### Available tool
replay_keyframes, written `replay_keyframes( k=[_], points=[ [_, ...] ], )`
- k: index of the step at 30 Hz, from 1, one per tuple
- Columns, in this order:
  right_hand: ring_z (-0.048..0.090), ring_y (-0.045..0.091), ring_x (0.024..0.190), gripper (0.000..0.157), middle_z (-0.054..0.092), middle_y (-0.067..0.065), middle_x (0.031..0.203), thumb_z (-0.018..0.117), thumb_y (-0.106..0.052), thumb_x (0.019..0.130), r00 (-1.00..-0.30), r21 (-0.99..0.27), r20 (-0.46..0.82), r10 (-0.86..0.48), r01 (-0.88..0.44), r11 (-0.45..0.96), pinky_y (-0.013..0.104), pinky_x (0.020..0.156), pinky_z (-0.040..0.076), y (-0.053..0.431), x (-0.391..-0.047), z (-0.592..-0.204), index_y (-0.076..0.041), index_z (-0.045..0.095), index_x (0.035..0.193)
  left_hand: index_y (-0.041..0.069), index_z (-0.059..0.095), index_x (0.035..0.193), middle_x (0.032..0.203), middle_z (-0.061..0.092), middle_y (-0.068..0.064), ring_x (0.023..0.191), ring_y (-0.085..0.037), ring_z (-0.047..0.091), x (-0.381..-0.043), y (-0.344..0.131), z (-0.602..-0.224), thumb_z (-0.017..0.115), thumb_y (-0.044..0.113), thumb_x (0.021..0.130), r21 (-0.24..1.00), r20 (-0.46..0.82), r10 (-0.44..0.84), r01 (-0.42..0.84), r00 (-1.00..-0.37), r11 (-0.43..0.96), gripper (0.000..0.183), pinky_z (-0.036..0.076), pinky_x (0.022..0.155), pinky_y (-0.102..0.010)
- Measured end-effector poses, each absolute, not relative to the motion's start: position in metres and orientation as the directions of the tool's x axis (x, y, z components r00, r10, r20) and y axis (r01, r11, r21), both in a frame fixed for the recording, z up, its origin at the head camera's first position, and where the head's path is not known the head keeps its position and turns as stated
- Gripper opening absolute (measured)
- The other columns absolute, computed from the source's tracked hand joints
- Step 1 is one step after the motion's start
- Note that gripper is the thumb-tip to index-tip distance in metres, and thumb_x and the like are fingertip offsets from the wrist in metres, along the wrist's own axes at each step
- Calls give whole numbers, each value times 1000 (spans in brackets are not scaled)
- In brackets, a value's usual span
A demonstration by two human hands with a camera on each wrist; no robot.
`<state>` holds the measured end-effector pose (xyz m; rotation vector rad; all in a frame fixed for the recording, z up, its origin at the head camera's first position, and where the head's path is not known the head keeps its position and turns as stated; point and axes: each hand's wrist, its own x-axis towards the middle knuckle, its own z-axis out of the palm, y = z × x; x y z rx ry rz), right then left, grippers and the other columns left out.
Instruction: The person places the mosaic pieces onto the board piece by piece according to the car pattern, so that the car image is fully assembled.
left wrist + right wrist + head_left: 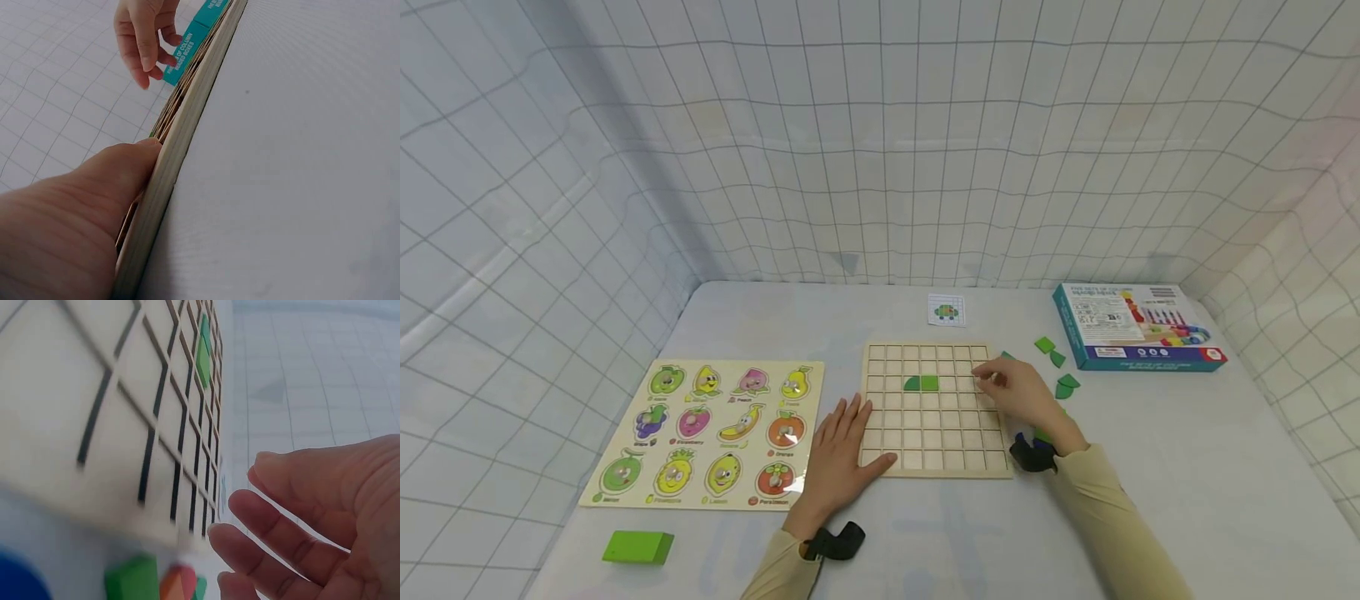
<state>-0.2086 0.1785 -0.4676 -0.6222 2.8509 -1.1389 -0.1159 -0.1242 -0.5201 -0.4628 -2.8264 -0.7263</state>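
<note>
A wooden grid board lies on the white table. In its cells sit a light green square tile and, touching its left side, a dark green quarter-round tile. My left hand rests at the board's left edge, fingers spread; the left wrist view has its thumb on the rim. Over the board's right edge is my right hand, fingers loosely bent. In the right wrist view no piece shows between its fingertips. Several loose green pieces lie right of this hand.
Behind the board is a small picture card with a gridded drawing. A blue and white box stands at the back right. On the left lies a fruit puzzle board, with a green block in front of it. Gridded sheeting encloses the table.
</note>
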Motion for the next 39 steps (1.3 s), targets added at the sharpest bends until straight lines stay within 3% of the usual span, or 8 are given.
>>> replay_keyframes(
  k=[15, 25, 32, 39],
  points=[
    [56, 27, 82, 26, 65, 14, 97, 62, -17, 93, -994, -592, 63, -87, -107, 799, 34, 65, 47, 246, -200, -459, 0, 67, 110, 5, 37, 146, 152, 29, -13, 140, -32, 18, -117, -125, -522, 61, 54, 85, 433, 263, 250, 345, -932, 833, 82, 15, 110, -48],
    [55, 27, 78, 27, 63, 16, 96, 62, -17, 92, -999, -536, 12, -32, -34, 844, 32, 59, 43, 276, -194, -461, 2, 65, 111, 5, 36, 146, 152, 28, -13, 141, -31, 17, -117, -126, -522, 61, 54, 85, 429, 257, 250, 342, -934, 836, 82, 15, 110, -48],
    [54, 29, 79, 30, 63, 17, 92, 70, -25, 87, -1000, -533, -22, 13, 23, 846, 38, 65, 44, 280, -191, -464, 1, 64, 101, 6, 36, 146, 152, 29, -13, 141, -32, 17, -117, -126, -522, 61, 53, 85, 433, 259, 249, 343, -933, 834, 82, 15, 110, -48],
    [50, 28, 78, 35, 59, 12, 85, 72, -30, 85, -998, -552, -59, 25, 53, 832, 39, 68, 41, 279, -190, -471, 1, 63, 101, 5, 36, 146, 152, 28, -13, 141, -32, 17, -117, -126, -521, 62, 54, 84, 435, 256, 250, 342, -934, 833, 83, 13, 111, -48]
  ],
)
